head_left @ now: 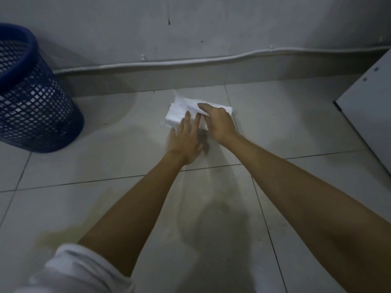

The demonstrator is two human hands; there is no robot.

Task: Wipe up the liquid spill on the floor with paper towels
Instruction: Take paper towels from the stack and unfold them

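Your white sleeve [82,269] sits rolled up at the lower left of the frame, above a yellowish liquid spill [63,233] on the tiled floor [296,187]. At centre, your left hand [186,140] lies flat with straight fingers touching the paper towels [182,111], which rest on the floor near the wall. Your right hand [218,121] pinches the towels' upper edge. At upper left stands a blue mesh bin [31,98].
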